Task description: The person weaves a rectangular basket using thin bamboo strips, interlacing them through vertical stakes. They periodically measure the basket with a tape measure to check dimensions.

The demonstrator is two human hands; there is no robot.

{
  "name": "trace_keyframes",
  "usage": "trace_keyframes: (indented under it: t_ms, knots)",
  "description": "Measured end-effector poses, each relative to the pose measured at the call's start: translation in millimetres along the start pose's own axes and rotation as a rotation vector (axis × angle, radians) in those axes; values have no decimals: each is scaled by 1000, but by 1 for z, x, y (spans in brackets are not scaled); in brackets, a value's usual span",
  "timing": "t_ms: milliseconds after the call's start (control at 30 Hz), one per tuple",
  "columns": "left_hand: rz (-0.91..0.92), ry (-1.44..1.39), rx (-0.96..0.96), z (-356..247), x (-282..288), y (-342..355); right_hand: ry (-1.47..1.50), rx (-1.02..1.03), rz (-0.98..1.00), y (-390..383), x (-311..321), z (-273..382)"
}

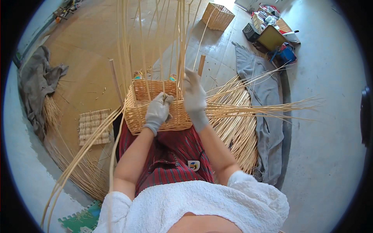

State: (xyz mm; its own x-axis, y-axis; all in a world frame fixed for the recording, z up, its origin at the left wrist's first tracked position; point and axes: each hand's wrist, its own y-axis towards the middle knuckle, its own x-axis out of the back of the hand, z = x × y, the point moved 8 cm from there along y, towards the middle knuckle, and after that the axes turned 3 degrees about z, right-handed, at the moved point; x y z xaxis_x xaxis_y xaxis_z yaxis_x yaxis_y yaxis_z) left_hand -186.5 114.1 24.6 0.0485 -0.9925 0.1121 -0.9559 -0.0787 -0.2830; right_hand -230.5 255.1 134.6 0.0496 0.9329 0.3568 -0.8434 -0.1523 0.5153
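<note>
A partly woven wicker basket (136, 121) rests at my lap, with tall upright rods (158, 35) rising from its walls. My left hand (157, 111), in a pale grey glove, is closed on the basket's near wall at the rim, by an upright rod. Just right of it, my gloved right hand (195, 97) is raised at the near right corner, with its fingers stretched upward and slightly blurred. Whether a thin rod touches those fingers is unclear. Long loose weaving rods (264, 108) stick out to the right from the basket, and others (83, 148) trail down to the left.
Beside my right leg lies a large bundle of rods (239, 134) on grey cloth (268, 143). A small woven panel (94, 127) is on the left floor. Further off stand a finished-looking basket (217, 17) and a cluttered box (274, 38). Wooden stakes (201, 65) rise by the basket's sides.
</note>
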Motion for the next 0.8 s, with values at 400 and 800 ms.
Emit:
trace_keyframes:
  t_ms: [400,800]
  knots:
    - [-89,-265,-128,-5,-2,-11,-42,-486,179,-103,45,-41]
    - [-688,-190,-390,35,155,-110,14,-188,594,-132,-88,33]
